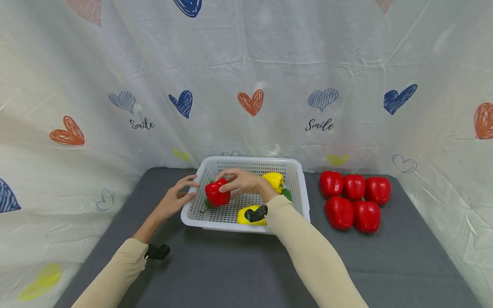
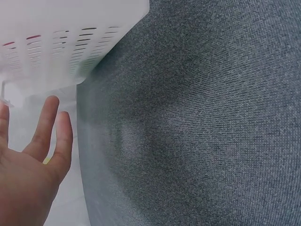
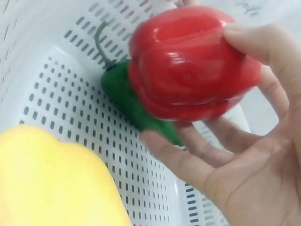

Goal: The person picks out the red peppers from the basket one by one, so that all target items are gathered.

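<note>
My right hand [image 1: 246, 182] holds a red bell pepper [image 1: 217, 194] over the left part of a white perforated basket [image 1: 246, 159]. In the right wrist view, the thumb lies on top of the pepper and the other fingers curl beneath it. Behind that pepper a long green pepper [image 3: 121, 92] with a curved stem lies in the basket, partly covered. My left hand [image 1: 178, 197] is at the basket's left rim, fingers spread and loosely extended. Seen from the left wrist, its fingers [image 2: 44, 125] stand beside the basket's outer wall with nothing in their grasp.
Two yellow bell peppers [image 1: 273, 180] and a second green pepper [image 1: 286, 194] sit in the basket's right and front parts. Several red bell peppers [image 1: 353, 214] stand in two rows on the grey table [image 1: 231, 265], right of the basket. A heart-printed curtain [image 1: 215, 60] hangs behind.
</note>
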